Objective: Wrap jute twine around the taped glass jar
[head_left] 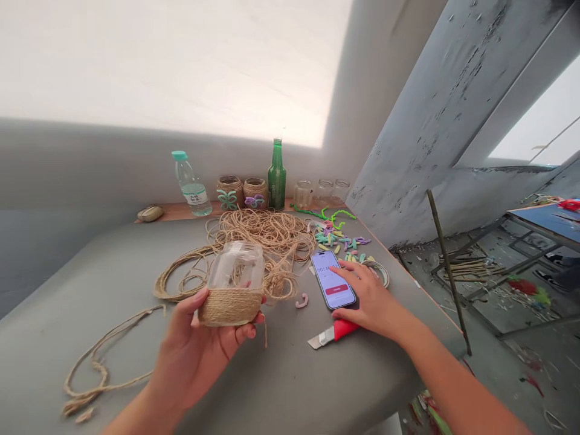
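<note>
**Q:** Which hand holds an item, and how?

**A:** The left hand [199,345] holds a glass jar [236,269]. The hand is palm-up and partly closed, with the fingers cupped under the base and the thumb against the left side. A jute twine wrapping [230,307] covers the lower part of the jar; the upper part is bare glass.

**Q:** State the position and axis of the jar.

**A:** The jar is held over a grey table [290,386], left of centre, with its mouth up. Its long axis stands close to upright. A loose heap of jute twine [267,232] lies just beyond it, on the far side.

**Q:** State the condition of the other hand.

**A:** The right hand [369,299] is open and palm-down, with its fingers spread, and grips nothing. Its fingertips [344,272] touch the right edge of a smartphone [330,279]. A red-handled utility knife [338,332] lies just beside the hand, on the near side.

**Q:** Which hand is nearer the jar?

**A:** The left hand, which is in contact with it. The jar lies to the left of the right hand, with the smartphone between them. Coloured plastic pieces [338,238] lie on the far right of the table.
</note>
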The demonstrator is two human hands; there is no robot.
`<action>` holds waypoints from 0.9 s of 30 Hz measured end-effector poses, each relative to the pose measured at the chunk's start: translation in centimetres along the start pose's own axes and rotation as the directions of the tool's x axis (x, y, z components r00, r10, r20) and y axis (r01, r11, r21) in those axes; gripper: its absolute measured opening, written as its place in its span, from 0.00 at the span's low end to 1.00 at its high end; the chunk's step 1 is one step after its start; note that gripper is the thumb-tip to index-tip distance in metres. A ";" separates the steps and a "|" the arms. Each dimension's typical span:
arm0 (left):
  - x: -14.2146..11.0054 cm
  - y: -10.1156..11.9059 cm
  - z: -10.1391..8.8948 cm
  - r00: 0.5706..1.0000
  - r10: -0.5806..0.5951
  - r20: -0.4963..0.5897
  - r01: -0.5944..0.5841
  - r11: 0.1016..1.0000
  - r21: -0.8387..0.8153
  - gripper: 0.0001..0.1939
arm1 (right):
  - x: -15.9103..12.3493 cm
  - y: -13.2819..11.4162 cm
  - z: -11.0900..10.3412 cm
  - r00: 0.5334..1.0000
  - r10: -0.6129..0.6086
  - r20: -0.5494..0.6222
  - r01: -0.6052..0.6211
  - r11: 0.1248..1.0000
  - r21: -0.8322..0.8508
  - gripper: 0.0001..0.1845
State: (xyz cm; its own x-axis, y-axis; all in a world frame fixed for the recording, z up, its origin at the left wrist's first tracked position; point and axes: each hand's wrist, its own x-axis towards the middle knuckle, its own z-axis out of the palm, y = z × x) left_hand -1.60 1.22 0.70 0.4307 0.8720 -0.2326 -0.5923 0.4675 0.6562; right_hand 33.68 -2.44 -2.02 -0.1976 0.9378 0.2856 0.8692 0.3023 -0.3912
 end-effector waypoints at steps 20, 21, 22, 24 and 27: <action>0.9 1.2 0.1 0.976 0.219 0.010 -0.219 0.976 0.017 0.19 | 8.4 -12.8 6.3 0.985 -0.123 -0.122 0.171 0.789 0.590 0.08; 0.9 1.2 0.0 0.978 0.210 0.006 -0.210 0.978 0.019 0.20 | 8.3 -12.5 6.6 0.987 -0.114 -0.114 0.159 0.778 0.607 0.07; 1.0 1.2 0.0 0.981 0.196 0.001 -0.196 0.980 0.018 0.22 | 8.0 -12.2 6.8 0.989 -0.103 -0.102 0.144 0.769 0.623 0.06; 1.1 0.9 -0.1 0.987 0.161 -0.008 -0.161 0.987 0.013 0.23 | 7.4 -11.5 7.1 0.994 -0.076 -0.073 0.105 0.752 0.650 0.05; 1.3 0.5 -0.3 0.995 0.103 -0.018 -0.103 0.995 -0.007 0.24 | 6.7 -10.9 7.1 0.999 -0.042 -0.034 0.054 0.739 0.672 0.05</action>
State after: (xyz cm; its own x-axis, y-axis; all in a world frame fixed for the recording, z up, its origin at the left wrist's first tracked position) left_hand -1.54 2.62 0.58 0.3552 0.9179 -0.1771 -0.6382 0.3765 0.6715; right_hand 19.62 1.73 -2.06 -0.2184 0.9179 0.3314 0.3273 0.3888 -0.8612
